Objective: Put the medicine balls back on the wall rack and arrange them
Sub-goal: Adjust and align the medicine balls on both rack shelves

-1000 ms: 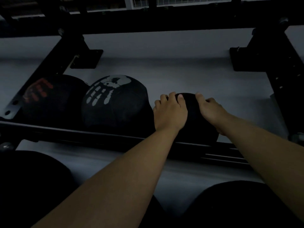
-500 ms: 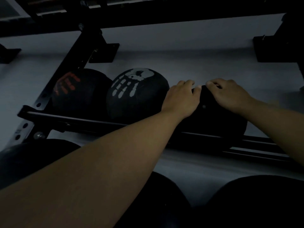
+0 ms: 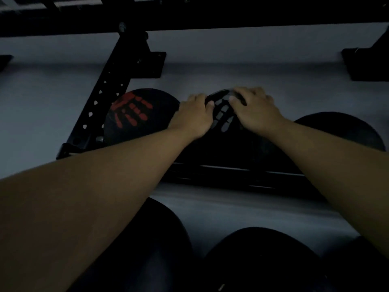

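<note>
**Middle ball under both hands: watch the roll and the neighbours**

Nearest you, on the lower tier, sit dark medicine balls [image 3: 259,262], barely lit; anything that slips off the shelf above would likely drop toward them. Your two forearms reach up and forward over them, converging on the upper shelf of the wall rack [image 3: 231,175].

The main risk, as I judge it, is the ball with the grey handprint [image 3: 223,116] turning under your palms and riding over the front rail if you push it forward rather than sideways. A second risk is nudging the red-handprint ball [image 3: 134,114], which sits just beside it on the left against the perforated upright [image 3: 101,98], or crowding the plain black ball [image 3: 341,131] on the right. The light is poor, so you may also misjudge where the rail is.

Your left hand [image 3: 192,116] lies on the ball's upper left, fingers curled over its crown. Your right hand [image 3: 254,110] lies on the upper right, fingers bent down onto the printed panel. Both hands press on the surface from either side; neither pinches anything. The ball rests on the shelf between its neighbours, near the wall.
</note>
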{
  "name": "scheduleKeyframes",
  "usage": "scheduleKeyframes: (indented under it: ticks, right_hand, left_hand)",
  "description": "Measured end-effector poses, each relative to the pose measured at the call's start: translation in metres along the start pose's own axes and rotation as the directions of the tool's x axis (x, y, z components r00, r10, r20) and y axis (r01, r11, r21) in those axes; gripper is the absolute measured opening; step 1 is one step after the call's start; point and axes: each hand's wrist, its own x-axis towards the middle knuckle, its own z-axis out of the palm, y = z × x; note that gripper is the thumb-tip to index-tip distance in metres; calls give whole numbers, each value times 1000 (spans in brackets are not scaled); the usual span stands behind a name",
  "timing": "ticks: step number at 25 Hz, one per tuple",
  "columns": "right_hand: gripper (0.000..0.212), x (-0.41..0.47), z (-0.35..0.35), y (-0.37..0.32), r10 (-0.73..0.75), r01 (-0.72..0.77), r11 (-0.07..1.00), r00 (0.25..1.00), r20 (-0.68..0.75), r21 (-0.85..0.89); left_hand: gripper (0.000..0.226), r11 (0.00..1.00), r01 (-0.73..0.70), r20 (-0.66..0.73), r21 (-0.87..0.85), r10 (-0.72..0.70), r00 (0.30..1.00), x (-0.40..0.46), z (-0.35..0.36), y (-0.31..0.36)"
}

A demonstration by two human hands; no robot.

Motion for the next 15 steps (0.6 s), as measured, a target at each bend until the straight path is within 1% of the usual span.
scheduleKeyframes:
  ticks: [1,2,3,5,8,11,13,15]
  right_hand:
    - [60,-3,5,-2,12,-12,999,1000,-6,-38]
    - [60,-5,8,-1,13,-14,998,1000,-14,-62]
    - [61,-7,9,1,11,-12,997,1000,-14,-74]
    - [62,-8,6,7,11,-10,995,1000,9,-95]
    - [63,-5,3,7,27,-23,994,999,33,-105]
    - [63,-6,4,5,32,-28,994,999,43,-103]
    - [62,-9,5,4,44,-41,993,999,29,-109]
    - [60,-10,5,-6,51,-52,990,999,-13,-128]
  left_hand:
    - [57,997,0,46,-79,4,999,-3,7,-4]
    - [59,988,-2,55,-154,11,998,-5,15,-6]
    - [60,978,-4,36,-210,12,999,-7,22,-6]
    - [60,968,-11,-19,-251,7,1000,-8,33,-4]
    - [60,973,-39,-57,-226,27,998,-6,35,-4]
    - [60,980,-46,-30,-191,41,999,-9,31,-6]
    - [61,991,-68,7,-117,70,998,-10,22,-8]
    - [60,993,-117,33,20,116,993,-7,6,-14]
